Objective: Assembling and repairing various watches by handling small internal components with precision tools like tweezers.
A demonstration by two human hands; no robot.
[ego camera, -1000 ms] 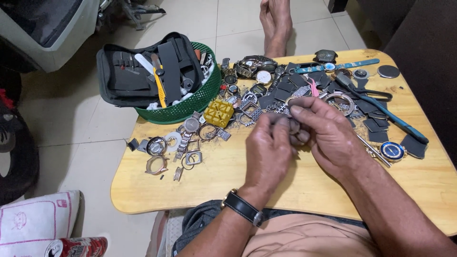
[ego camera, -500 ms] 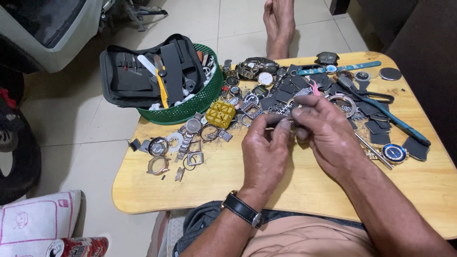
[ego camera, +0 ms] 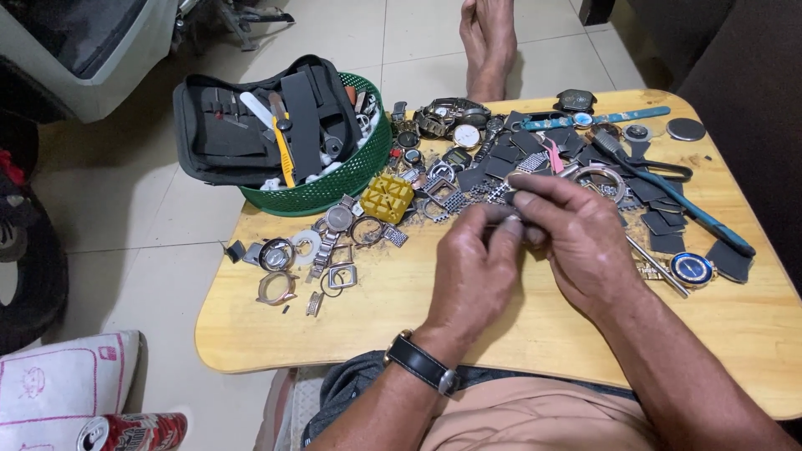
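My left hand [ego camera: 478,271] and my right hand [ego camera: 578,240] meet over the middle of a low wooden table [ego camera: 535,334]. Both pinch a small dark metal watch part [ego camera: 512,219] between their fingertips; most of it is hidden by the fingers. A black wristwatch [ego camera: 422,365] is strapped on my left wrist. Just beyond the fingers lies a heap of watch cases, bracelet links and dark straps [ego camera: 501,163]. A yellow plastic case holder [ego camera: 387,197] sits left of the hands.
A green mesh basket [ego camera: 334,188] holds an open black tool pouch [ego camera: 251,121] at the table's far left. Loose watch cases [ego camera: 292,255] lie front left. A blue-handled tool [ego camera: 693,209] and a blue-dialled watch [ego camera: 692,268] lie right. Someone's bare foot [ego camera: 489,38] rests beyond the table.
Both hands have stayed together over the same spot, fingertips shifting slightly on the small part. The view has drifted a little.
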